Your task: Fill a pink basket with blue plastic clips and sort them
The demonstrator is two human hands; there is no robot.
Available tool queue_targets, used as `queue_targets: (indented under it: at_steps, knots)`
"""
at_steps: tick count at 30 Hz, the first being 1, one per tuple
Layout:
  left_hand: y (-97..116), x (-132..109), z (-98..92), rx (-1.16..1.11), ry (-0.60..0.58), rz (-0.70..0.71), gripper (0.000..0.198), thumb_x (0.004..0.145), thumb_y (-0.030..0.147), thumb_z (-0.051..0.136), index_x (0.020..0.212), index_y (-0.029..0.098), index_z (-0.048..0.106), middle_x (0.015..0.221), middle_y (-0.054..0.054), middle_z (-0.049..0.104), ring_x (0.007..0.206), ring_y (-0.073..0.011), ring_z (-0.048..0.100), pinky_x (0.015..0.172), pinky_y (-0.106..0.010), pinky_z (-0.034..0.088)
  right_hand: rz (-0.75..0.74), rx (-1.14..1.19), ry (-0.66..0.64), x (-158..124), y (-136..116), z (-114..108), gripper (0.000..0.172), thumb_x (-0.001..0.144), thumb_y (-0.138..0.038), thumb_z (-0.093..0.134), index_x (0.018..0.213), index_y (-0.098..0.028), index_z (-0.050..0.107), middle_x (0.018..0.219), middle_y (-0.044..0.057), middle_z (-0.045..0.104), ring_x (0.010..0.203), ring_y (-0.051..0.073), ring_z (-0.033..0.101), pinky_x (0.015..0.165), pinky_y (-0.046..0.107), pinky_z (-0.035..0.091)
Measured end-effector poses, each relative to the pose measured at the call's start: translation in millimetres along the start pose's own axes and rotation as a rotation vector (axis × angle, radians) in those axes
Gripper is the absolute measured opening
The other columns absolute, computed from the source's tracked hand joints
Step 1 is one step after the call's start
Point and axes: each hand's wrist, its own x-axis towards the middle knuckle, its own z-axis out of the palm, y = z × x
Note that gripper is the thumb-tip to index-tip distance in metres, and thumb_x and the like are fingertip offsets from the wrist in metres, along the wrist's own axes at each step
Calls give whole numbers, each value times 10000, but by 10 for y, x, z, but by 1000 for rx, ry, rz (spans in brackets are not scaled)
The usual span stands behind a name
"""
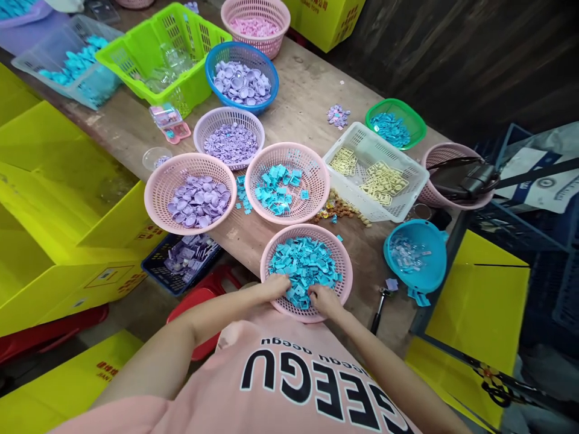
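A round pink basket (342,256) full of small turquoise plastic pieces (304,265) is right in front of me at the table's edge. My left hand (277,286) reaches over its left rim, with curled fingertips down among the pieces. On the near right side of the same basket, my right hand (322,299) has its fingers bent together at the pieces. Whatever either hand pinches is too small or hidden to make out. Just beyond stands another pink basket (320,175), holding fewer turquoise square pieces.
Left of these, a pink basket (154,196) holds purple round parts. A white crate (409,202) with cream parts stands to the right, near a blue basin (434,277) of clear pieces. A small black-handled tool (377,313) lies on the wooden table (298,90). Yellow boxes (104,229) flank it.
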Motion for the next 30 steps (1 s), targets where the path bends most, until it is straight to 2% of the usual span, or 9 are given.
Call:
queue_targets:
  at_steps: [3,5,10,14,18,23,26,28,30]
  knots:
    - [-99,14,-87,-87,13,17,103,671,88,659,676,189,677,887,-58,652,902,-260,619,807,-338,468,-57,-162,-120,-50,-50,125,399,791,-161,405,1159,-174,558,1097,119,661,953,227,627,778,303,426]
    - [-96,-5,-112,-67,0,9,135,723,86,604,733,188,691,958,-75,648,919,-261,619,828,-346,458,-53,-234,-179,-47,-71,179,407,805,-173,421,1199,-157,526,1097,137,665,984,242,624,789,308,435]
    - [73,-40,-130,201,-84,3,304,846,127,386,902,129,685,1198,-166,560,936,-277,610,773,-368,463,-12,-224,-120,11,-58,137,336,825,-121,374,1040,-171,627,1097,124,672,1004,225,621,823,296,437]
    - [91,-18,-206,191,-81,-6,209,812,205,506,868,148,699,1170,-131,568,921,-260,606,729,-328,465,46,52,-23,45,75,-12,289,786,-136,423,929,-186,670,915,74,711,911,198,639,808,290,455]
    - [-18,6,-307,-178,29,53,117,723,249,654,792,168,705,966,-61,615,935,-213,578,804,-287,442,191,622,-62,72,196,-162,196,774,-255,453,841,-179,621,567,-15,596,532,141,584,493,245,457]
    - [-105,38,-409,-981,-33,-8,178,696,306,676,718,147,596,695,23,591,686,-129,587,699,-280,498,231,1004,-29,163,103,-403,74,663,-217,498,703,-177,545,589,-35,576,445,95,537,365,191,377]
    - [-134,99,-679,-1274,20,-38,264,645,323,730,736,150,552,674,22,611,653,-139,620,697,-315,523,173,1015,57,359,-123,-744,38,634,-169,487,652,-171,520,554,-34,549,420,85,510,343,180,330]
    - [-172,158,-1021,-1349,184,-7,255,640,276,738,740,139,548,695,2,633,660,-138,633,739,-327,523,110,999,139,575,-346,-1087,40,639,-140,480,649,-167,507,520,-35,519,408,82,485,341,178,308]
    - [-228,212,-1442,-1362,428,13,179,687,222,686,766,129,555,735,-20,646,696,-136,637,782,-331,517,128,1039,238,832,-601,-1484,71,671,-123,462,705,-170,503,478,-52,471,371,72,426,341,175,285]
